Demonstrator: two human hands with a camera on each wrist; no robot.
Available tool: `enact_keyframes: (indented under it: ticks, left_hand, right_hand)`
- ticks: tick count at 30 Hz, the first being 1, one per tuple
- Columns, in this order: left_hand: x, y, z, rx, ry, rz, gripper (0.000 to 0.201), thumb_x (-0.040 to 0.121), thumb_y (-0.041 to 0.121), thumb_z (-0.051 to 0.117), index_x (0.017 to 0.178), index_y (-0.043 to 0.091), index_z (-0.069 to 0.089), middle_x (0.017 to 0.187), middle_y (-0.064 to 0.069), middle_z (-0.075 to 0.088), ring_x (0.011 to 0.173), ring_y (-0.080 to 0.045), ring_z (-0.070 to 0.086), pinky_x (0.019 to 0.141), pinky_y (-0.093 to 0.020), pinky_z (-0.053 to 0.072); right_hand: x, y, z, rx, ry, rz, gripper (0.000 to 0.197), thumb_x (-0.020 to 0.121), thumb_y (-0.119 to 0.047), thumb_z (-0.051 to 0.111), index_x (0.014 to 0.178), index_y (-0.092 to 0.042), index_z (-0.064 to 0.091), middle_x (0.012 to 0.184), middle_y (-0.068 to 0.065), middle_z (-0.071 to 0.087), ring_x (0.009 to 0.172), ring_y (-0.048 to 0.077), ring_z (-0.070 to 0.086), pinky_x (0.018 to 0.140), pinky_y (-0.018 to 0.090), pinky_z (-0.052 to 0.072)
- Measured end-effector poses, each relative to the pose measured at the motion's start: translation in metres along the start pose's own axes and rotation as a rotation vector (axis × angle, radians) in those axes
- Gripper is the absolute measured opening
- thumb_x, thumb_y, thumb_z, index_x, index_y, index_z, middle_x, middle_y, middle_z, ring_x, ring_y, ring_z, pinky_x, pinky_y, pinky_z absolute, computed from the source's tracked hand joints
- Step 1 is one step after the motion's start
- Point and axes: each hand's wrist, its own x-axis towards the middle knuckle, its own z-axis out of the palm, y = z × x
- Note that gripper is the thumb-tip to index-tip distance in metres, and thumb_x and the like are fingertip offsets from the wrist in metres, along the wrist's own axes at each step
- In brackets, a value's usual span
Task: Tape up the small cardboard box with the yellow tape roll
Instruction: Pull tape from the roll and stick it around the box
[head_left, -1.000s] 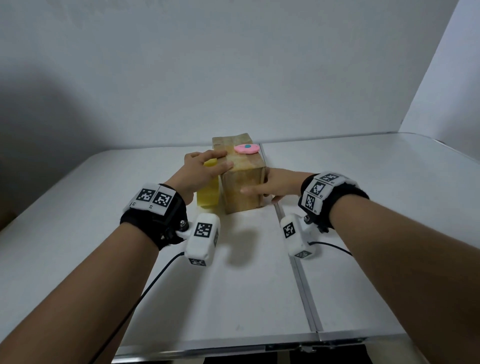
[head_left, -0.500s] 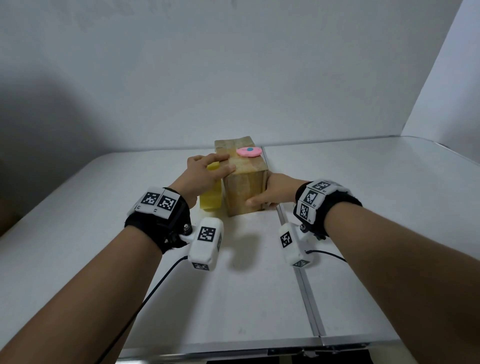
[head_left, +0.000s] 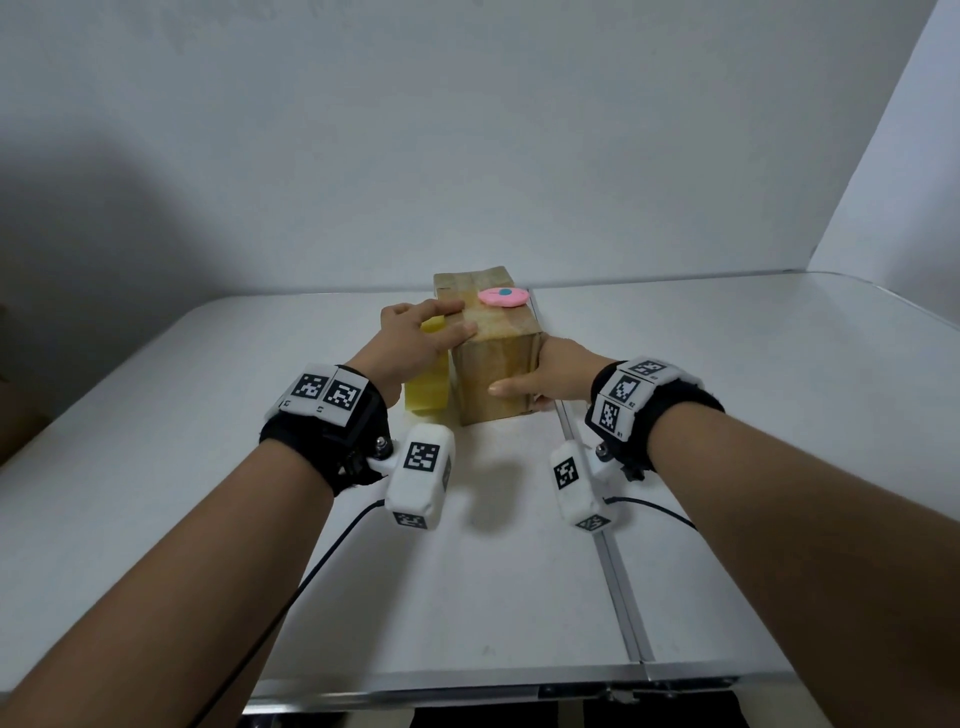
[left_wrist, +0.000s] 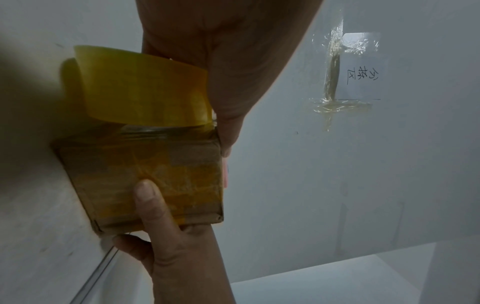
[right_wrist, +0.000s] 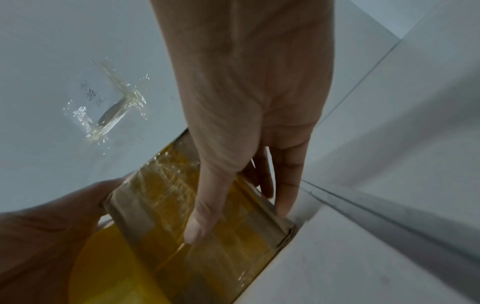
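A white table (head_left: 727, 415) carries the small cardboard box (head_left: 496, 374), standing upright near the far wall (head_left: 467, 130) and already wrapped in yellowish tape. The left hand (head_left: 410, 345) lies over the box's top left edge, fingers fairly straight, pressing. The right hand (head_left: 550, 382) clasps the box's right side, thumb across the near face. A yellow tape strip (left_wrist: 145, 88) hangs at the box's left. A pink disc (head_left: 503, 297) rests on top. A taped paper label (left_wrist: 363, 67) on the wall bears handwritten characters.
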Motion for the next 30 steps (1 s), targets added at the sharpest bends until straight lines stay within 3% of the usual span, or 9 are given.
enact_keyframes:
  ticks: [5, 8, 12, 15, 18, 21, 25, 30]
  left_hand:
    - [0.001, -0.001, 0.0, -0.008, 0.01, 0.0, 0.047, 0.084, 0.046, 0.069, 0.13, 0.039, 0.06, 0.15, -0.001, 0.022, 0.122, -0.015, 0.036, 0.095, -0.028, 0.034]
    - [0.002, -0.002, 0.0, -0.016, 0.012, 0.004, 0.047, 0.084, 0.046, 0.069, 0.129, 0.038, 0.06, 0.149, -0.001, 0.022, 0.13, -0.018, 0.036, 0.096, -0.028, 0.034]
    - [0.002, -0.002, 0.0, 0.001, 0.006, 0.008, 0.047, 0.084, 0.046, 0.068, 0.13, 0.038, 0.06, 0.149, -0.002, 0.023, 0.118, -0.013, 0.034, 0.095, -0.028, 0.033]
    - [0.003, -0.001, -0.001, 0.012, 0.002, 0.004, 0.047, 0.085, 0.047, 0.068, 0.13, 0.039, 0.059, 0.15, -0.002, 0.023, 0.128, -0.017, 0.035, 0.095, -0.028, 0.032]
    - [0.003, -0.001, 0.0, 0.023, 0.005, -0.002, 0.047, 0.085, 0.047, 0.068, 0.13, 0.039, 0.059, 0.15, -0.002, 0.023, 0.136, -0.022, 0.034, 0.095, -0.028, 0.033]
    - [0.004, -0.002, 0.0, 0.025, 0.01, -0.001, 0.046, 0.085, 0.047, 0.067, 0.13, 0.04, 0.059, 0.15, -0.002, 0.024, 0.135, -0.022, 0.034, 0.093, -0.029, 0.034]
    - [0.006, -0.003, 0.0, 0.025, 0.01, -0.004, 0.046, 0.084, 0.048, 0.067, 0.129, 0.04, 0.059, 0.15, -0.003, 0.023, 0.134, -0.023, 0.034, 0.094, -0.029, 0.035]
    - [0.005, -0.003, 0.0, 0.017, 0.009, -0.006, 0.046, 0.084, 0.048, 0.068, 0.129, 0.04, 0.06, 0.149, -0.002, 0.023, 0.133, -0.024, 0.036, 0.097, -0.032, 0.037]
  right_hand:
    - [-0.005, 0.0, -0.013, -0.153, -0.053, -0.022, 0.071, 0.073, -0.033, 0.081, 0.133, -0.012, 0.049, 0.121, 0.003, 0.063, 0.106, 0.02, 0.063, 0.085, 0.024, 0.051]
    - [-0.008, 0.003, -0.02, -0.141, -0.067, -0.07, 0.066, 0.074, -0.039, 0.079, 0.13, -0.015, 0.053, 0.122, 0.003, 0.065, 0.104, 0.02, 0.068, 0.092, 0.03, 0.055]
    - [-0.008, -0.003, -0.027, -0.194, -0.006, -0.154, 0.06, 0.077, -0.057, 0.068, 0.119, -0.016, 0.065, 0.105, 0.004, 0.074, 0.088, 0.018, 0.074, 0.087, 0.032, 0.059]
    - [-0.007, -0.006, -0.028, -0.243, 0.001, -0.168, 0.056, 0.077, -0.055, 0.069, 0.111, -0.01, 0.07, 0.098, 0.008, 0.077, 0.087, 0.019, 0.074, 0.088, 0.033, 0.058]
    - [-0.006, -0.008, -0.028, -0.224, -0.03, -0.158, 0.053, 0.078, -0.049, 0.072, 0.114, -0.011, 0.069, 0.101, 0.008, 0.077, 0.09, 0.02, 0.074, 0.09, 0.031, 0.057]
    - [-0.005, -0.007, -0.028, -0.17, -0.062, -0.164, 0.054, 0.077, -0.041, 0.077, 0.123, -0.015, 0.065, 0.11, 0.005, 0.073, 0.092, 0.021, 0.073, 0.089, 0.031, 0.058]
    - [-0.004, -0.005, -0.025, -0.152, -0.068, -0.162, 0.06, 0.076, -0.036, 0.078, 0.128, -0.014, 0.058, 0.112, 0.004, 0.07, 0.083, 0.015, 0.07, 0.084, 0.028, 0.058]
    - [-0.002, 0.001, -0.017, -0.221, -0.036, -0.143, 0.082, 0.072, -0.034, 0.081, 0.138, -0.01, 0.04, 0.119, 0.01, 0.066, 0.099, 0.026, 0.069, 0.092, 0.041, 0.055]
